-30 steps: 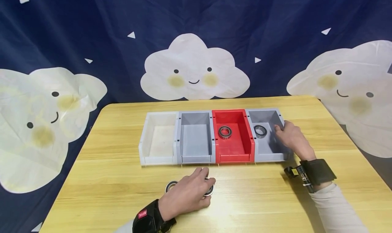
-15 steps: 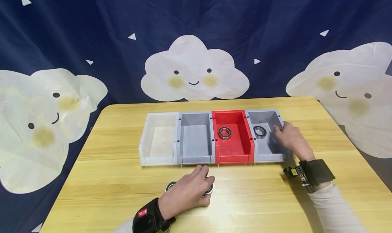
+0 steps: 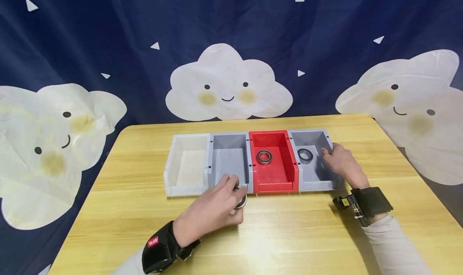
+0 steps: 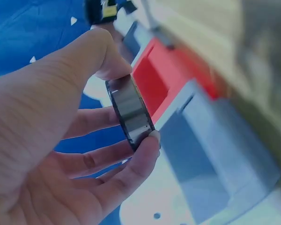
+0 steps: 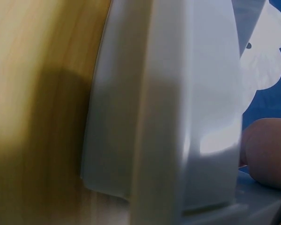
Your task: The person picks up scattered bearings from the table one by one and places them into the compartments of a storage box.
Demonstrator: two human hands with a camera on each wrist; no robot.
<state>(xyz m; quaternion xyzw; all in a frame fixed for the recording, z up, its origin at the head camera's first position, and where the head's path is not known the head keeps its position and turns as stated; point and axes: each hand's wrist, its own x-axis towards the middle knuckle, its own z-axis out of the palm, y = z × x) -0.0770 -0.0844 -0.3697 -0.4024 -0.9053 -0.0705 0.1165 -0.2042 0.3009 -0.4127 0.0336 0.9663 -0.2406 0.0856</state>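
Over the desk (image 3: 296,237), left hand (image 3: 209,208) pinching a steel-edged bearing (image 4: 131,110), near the front of the inner grey bin (image 3: 230,158), right hand (image 3: 343,164) gripping the side wall of the end grey bin (image 3: 320,185), second bearing (image 3: 305,161) inside it, third bearing (image 3: 264,163) in the red bin (image 3: 277,174)

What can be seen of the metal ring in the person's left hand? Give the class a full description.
The metal ring is short and round, with a smooth, shiny, silver outer band that looks like steel and darker edges. In the head view a dark face shows inside a bright rim. The left hand pinches it by its outer band and hides part of it. It appears near the front lip of the second bin from the left, a grey one; whether directly above is unclear.
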